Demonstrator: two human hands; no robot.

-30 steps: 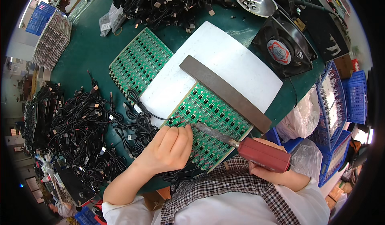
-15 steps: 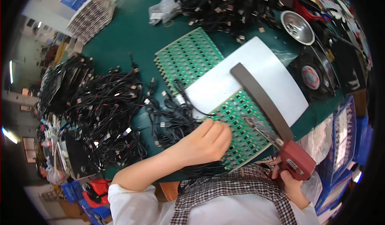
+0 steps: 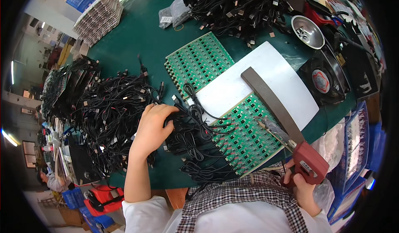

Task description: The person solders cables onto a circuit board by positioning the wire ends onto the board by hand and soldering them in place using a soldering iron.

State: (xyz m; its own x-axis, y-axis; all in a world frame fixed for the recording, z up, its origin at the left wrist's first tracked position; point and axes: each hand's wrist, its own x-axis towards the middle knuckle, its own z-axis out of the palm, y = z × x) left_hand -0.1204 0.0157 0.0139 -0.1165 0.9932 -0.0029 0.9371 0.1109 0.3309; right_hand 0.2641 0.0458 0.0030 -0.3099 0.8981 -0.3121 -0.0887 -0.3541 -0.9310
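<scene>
a green rectangular circuit-board panel with rows of small black components [image 3: 255,137] lies flat at the near edge of a green-topped table [image 3: 137,38]. slim black cables with red-tipped wire ends [image 3: 195,150] run in from the panel's left, their ends lying along its left side.

over the panel's right part hangs the metal tip of a dark red, gun-shaped soldering iron [image 3: 311,162]; whether the tip touches the surface cannot be told. the right hand [image 3: 302,188], to the right of the panel, grasps the iron's handle.

the left hand [image 3: 153,127] is well to the left of the panel, its fingers bent and its thumb set apart, over the black cables; whether it pinches one cannot be told.

a long dark grey-brown bar [image 3: 272,104] lies along the panel's far right edge, and a smooth white sheet [image 3: 270,67] extends beyond the panel. a stack of similar green boards [image 3: 199,62] stands beyond the panel and to its left. farther left of the panel spreads a tangled heap of black cables with metal plugs [image 3: 118,98]. beyond the panel and to its right are a square black fan with a red-and-white round label [image 3: 321,82] and a shiny round metal bowl [image 3: 317,38] containing small pieces.
</scene>
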